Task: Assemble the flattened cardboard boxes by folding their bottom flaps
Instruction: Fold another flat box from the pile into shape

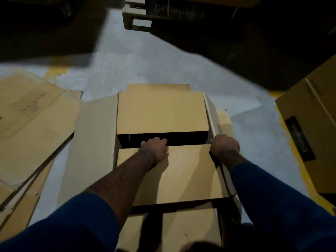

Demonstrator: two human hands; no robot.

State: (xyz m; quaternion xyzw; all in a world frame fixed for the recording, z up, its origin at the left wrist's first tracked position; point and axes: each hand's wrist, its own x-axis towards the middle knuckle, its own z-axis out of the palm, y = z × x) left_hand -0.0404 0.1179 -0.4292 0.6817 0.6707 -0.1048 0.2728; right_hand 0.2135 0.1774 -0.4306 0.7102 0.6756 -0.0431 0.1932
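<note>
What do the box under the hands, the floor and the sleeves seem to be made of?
Box: matte brown cardboard; it folds along creases into stiff flat flaps. Floor: probably painted or coated concrete, pale grey with a slight sheen and yellow line markings. Sleeves: blue knitted fabric, apparently; fine ribbing shows.

Head view, steeply down, near box (161,113)

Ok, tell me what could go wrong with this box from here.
1. The left hand curls its fingers over the edge of the near flap into the dark gap; closing the right side flap, gripped by the right hand, could pinch them.
2. The left side flap lies splayed outward, unheld, so the bottom may close unevenly.
</note>
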